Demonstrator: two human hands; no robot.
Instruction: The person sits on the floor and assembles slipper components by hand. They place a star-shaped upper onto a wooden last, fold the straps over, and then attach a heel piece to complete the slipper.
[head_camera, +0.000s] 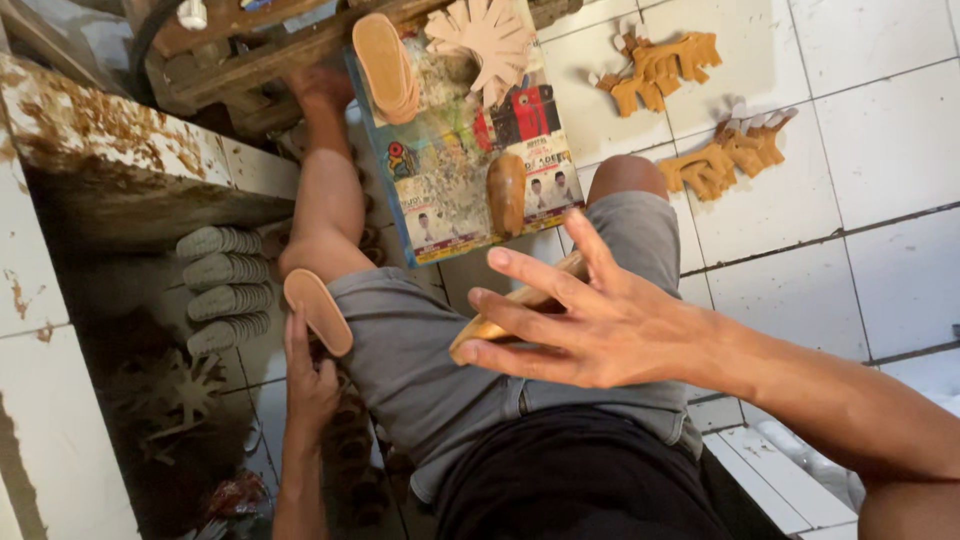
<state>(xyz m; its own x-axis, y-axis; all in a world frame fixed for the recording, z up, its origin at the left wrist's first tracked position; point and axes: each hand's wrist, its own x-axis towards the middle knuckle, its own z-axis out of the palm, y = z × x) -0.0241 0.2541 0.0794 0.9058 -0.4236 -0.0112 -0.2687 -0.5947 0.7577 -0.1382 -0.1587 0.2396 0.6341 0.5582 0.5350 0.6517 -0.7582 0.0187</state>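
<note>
My left hand (308, 385) reaches down at the lower left beside my thigh in grey shorts (420, 350). It is shut on a flat tan insole (318, 311), pinched at its lower end. My right hand (590, 325) is over my lap with its fingers spread wide. A tan sole piece (500, 318) lies tilted under those fingers, against the palm. The thumb is hidden, so the grip itself does not show.
A printed sheet (450, 170) on the floor carries a stack of tan insoles (385, 65), a fan of cut pieces (482, 35) and a brown sole (507, 192). Two piles of tan straps (660, 65) (725, 155) lie on white tiles. Grey soles (225, 285) sit under a rusty white bench (110, 150).
</note>
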